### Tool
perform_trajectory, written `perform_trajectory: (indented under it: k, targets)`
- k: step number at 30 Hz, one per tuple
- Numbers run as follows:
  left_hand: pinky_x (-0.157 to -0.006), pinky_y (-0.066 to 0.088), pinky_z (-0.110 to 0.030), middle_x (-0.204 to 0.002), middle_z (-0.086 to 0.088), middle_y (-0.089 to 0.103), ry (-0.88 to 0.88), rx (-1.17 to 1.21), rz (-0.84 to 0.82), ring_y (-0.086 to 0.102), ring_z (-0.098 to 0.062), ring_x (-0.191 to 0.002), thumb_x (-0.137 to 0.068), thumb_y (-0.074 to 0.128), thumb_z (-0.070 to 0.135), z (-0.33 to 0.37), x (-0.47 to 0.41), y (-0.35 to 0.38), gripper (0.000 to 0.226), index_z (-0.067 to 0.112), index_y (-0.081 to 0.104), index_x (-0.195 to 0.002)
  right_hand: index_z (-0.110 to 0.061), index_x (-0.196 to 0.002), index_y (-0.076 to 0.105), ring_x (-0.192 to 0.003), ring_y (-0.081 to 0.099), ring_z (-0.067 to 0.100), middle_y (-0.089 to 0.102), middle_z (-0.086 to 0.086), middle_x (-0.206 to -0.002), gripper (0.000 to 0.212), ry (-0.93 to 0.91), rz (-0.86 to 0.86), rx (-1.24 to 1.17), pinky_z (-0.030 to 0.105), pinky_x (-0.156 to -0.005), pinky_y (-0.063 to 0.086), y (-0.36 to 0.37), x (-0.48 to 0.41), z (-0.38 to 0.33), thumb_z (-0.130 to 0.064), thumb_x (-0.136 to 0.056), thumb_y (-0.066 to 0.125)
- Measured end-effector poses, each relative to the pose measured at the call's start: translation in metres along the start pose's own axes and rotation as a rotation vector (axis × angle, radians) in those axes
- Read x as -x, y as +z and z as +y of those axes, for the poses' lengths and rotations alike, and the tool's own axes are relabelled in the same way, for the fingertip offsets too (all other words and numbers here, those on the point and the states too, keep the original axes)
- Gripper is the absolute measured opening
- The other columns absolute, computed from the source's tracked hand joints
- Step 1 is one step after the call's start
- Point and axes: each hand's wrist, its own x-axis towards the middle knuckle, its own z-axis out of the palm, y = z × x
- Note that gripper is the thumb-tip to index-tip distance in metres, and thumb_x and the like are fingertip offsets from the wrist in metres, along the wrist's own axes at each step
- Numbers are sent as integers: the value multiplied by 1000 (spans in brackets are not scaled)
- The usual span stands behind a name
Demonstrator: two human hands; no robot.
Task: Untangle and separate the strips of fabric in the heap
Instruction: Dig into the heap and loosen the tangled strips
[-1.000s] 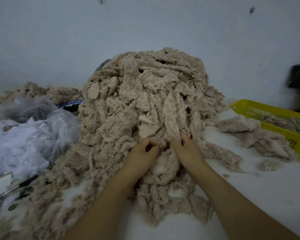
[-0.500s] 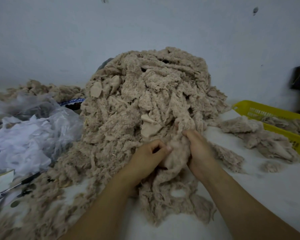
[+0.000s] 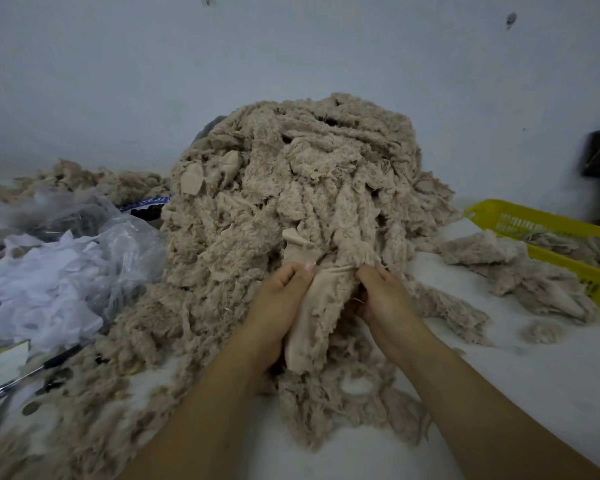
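Beige fabric: 1 heap (image 3: 257, 209), 1 strip (image 3: 317, 317) pinched between left hand (image 3: 279, 303) and right hand (image 3: 390, 304); long axis near-far, far end in heap.

Both bare forearms reach forward and converge. The left hand (image 3: 283, 299) curls, thumb on top, pinching a fabric strip (image 3: 321, 306). Just beside it, the right hand (image 3: 387, 301) grips the strip's other edge, fingers curled.

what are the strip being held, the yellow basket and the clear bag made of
The strip is probably plush or fleece fabric, beige, judging by its smooth backing and fuzzy, frayed edges. The yellow basket looks like moulded plastic, slightly glossy, with slotted walls. The clear bag seems to be thin plastic film: translucent, crinkled, with shiny highlights.
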Motion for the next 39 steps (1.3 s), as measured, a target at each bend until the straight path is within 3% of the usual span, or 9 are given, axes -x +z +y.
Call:
perform_trajectory:
  k: [4,7,10,13,18,21,25,31,39]
  targets:
    - [-91,55,-47,-107,-23,72,-58,136,-41,68,-39,-99,-79,67,48,4,2,-1,56,0,68,-109,-13,-85,60,-54,59,9,62,0,-65,21,26,-38,-166,23,-49,48,0,2,-4,-17,-101,47]
    - [-83,57,-44,-105,-24,72,-81,194,-38,69,-37,-94,-75,71,46,5,1,-3,49,4,74,-101,-12,-91,56,-45,48,8,53,-1,-59,14,41,-45,-153,23,-41,39,-1,3,-7,-20,-100,49]
    - [-60,58,-29,-86,-13,76,-39,176,37,71,-22,-72,-83,70,44,7,1,-4,29,16,75,-78,-21,-114,67,-78,69,7,73,-5,-94,46,-17,-224,5,26,-63,54,-1,6,-2,-58,-87,63]
    - [-62,54,-31,-79,-15,72,42,29,112,66,-20,-68,-89,68,45,3,1,-2,36,12,70,-76,-35,-115,66,-104,66,-2,71,-20,-111,69,-56,-385,355,19,-84,53,10,16,9,-83,-66,63]
    - [-61,44,-35,-70,-10,59,57,26,208,52,-21,-66,-92,66,41,4,-3,-3,34,20,65,-67,-27,-83,63,-63,61,-8,66,-24,-65,17,-181,-211,572,12,-58,45,10,9,11,-38,-94,58]
    - [-48,40,-27,-65,-2,63,27,-15,124,54,-17,-58,-89,65,49,5,-2,-6,32,25,71,-68,-22,-80,67,-77,66,8,71,-10,-76,24,-87,-78,279,28,-71,51,1,6,5,-30,-97,53]
    - [-59,54,-24,-90,-4,77,-41,-36,-109,73,-17,-77,-72,70,57,4,4,0,43,21,76,-95,-13,-96,71,-89,71,22,75,7,-93,25,-24,-38,141,40,-82,57,2,5,0,-30,-98,53]
    - [-49,50,-19,-77,-6,76,-65,37,-153,71,-13,-63,-79,64,50,4,3,-3,31,24,80,-74,-21,-90,73,-81,73,17,76,0,-82,26,-68,103,116,40,-78,60,3,5,-2,-35,-99,53]
    - [-90,57,-33,-115,-10,73,-119,198,-266,70,-22,-105,-86,62,42,1,0,-3,40,14,72,-112,-17,-88,69,-91,68,32,71,18,-96,33,-133,234,170,50,-84,55,5,7,-8,-35,-102,46]
